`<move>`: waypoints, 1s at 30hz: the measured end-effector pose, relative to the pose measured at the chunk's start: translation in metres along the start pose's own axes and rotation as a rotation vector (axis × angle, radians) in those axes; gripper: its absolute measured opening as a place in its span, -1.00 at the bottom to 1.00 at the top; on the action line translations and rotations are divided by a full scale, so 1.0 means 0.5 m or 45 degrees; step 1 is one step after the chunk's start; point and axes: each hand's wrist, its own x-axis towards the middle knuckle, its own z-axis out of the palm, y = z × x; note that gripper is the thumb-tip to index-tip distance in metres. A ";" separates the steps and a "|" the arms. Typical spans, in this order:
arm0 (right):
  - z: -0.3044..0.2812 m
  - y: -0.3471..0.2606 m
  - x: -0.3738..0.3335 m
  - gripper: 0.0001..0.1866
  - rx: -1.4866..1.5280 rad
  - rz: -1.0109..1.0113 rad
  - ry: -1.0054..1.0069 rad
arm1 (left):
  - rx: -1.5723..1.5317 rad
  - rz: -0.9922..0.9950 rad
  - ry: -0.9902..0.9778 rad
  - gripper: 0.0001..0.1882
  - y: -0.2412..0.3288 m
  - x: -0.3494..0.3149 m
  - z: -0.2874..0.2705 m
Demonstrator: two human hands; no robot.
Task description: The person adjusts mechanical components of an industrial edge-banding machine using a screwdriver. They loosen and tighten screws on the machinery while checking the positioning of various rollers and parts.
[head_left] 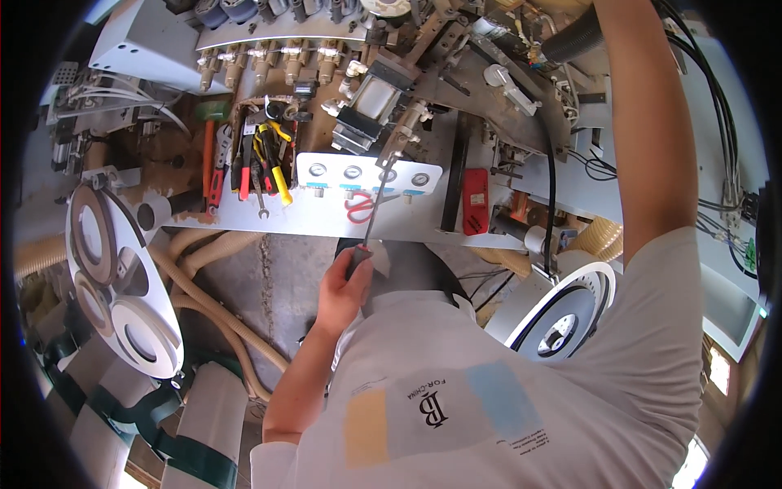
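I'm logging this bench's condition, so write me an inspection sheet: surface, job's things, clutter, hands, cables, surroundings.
Surface: pale ledge, brown marks at its left end.
Job's things: screwdriver, crossing in front of the gauge panel in this view; contact cannot be told.
Clutter: scissors and red case on the ledge; hammer left of the crowded tool tray.
Hands: left hand grips the screwdriver's handle; right hand out of view.
Cables: black cable hangs right of the red case.
Surroundings: tan hose runs below the ledge, at left.

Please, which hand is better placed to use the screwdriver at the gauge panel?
Probably the left hand: it grips the screwdriver, whose shaft extends over the white gauge panel. The right arm runs past the picture's top edge, its hand out of view.
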 end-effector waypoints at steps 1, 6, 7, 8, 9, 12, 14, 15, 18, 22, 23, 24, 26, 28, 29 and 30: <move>-0.008 -0.012 -0.041 -0.66 -0.059 -0.014 0.021 | 0.015 -0.019 -0.018 -0.82 0.012 0.005 0.009; -0.016 0.102 -0.322 -0.52 -0.185 0.199 -0.328 | 0.092 0.105 -0.104 -0.75 0.077 0.073 0.084; -0.023 0.110 -0.399 -0.42 -0.058 0.411 -0.399 | 0.060 0.083 -0.124 -0.73 0.101 0.085 0.095; -0.034 0.126 -0.475 -0.48 0.056 0.603 -0.459 | 0.059 0.034 -0.227 -0.60 0.121 0.106 0.101; -0.045 0.177 -0.567 -0.53 0.147 0.727 -0.466 | 0.126 0.152 -0.200 -0.57 0.144 0.127 0.133; -0.070 0.228 -0.810 -0.66 -0.021 1.090 -0.579 | 0.465 0.557 -0.150 -0.47 0.177 0.217 0.206; -0.079 0.237 -0.956 -0.75 0.052 1.117 -0.551 | 0.598 0.667 -0.110 -0.47 0.197 0.287 0.247; -0.085 0.247 -1.032 -0.75 -0.045 1.169 -0.571 | 0.721 0.781 -0.070 -0.47 0.209 0.319 0.269; -0.096 0.255 -1.205 -0.73 -0.200 1.288 -0.676 | 0.904 0.870 0.058 -0.45 0.234 0.407 0.333; -0.102 0.255 -1.277 -0.64 -0.161 1.404 -0.865 | 0.790 0.740 0.016 -0.42 0.249 0.481 0.386; -0.101 0.248 -1.267 -0.64 -0.157 1.414 -0.871 | 0.796 0.729 0.014 -0.42 0.248 0.496 0.394; -0.100 0.236 -1.238 -0.62 -0.136 1.443 -0.902 | 0.810 0.747 0.045 -0.42 0.248 0.509 0.400; -0.095 0.225 -1.203 -0.59 -0.111 1.477 -0.934 | 0.803 0.761 0.064 -0.42 0.247 0.525 0.408; -0.090 0.223 -1.186 -0.55 -0.081 1.558 -0.925 | 0.809 0.768 0.068 -0.43 0.247 0.534 0.417; -0.088 0.220 -1.179 -0.55 -0.078 1.561 -0.927 | 0.811 0.780 0.076 -0.43 0.247 0.537 0.420; -0.086 0.217 -1.173 -0.55 -0.049 1.579 -0.903 | 0.814 0.777 0.076 -0.43 0.246 0.540 0.423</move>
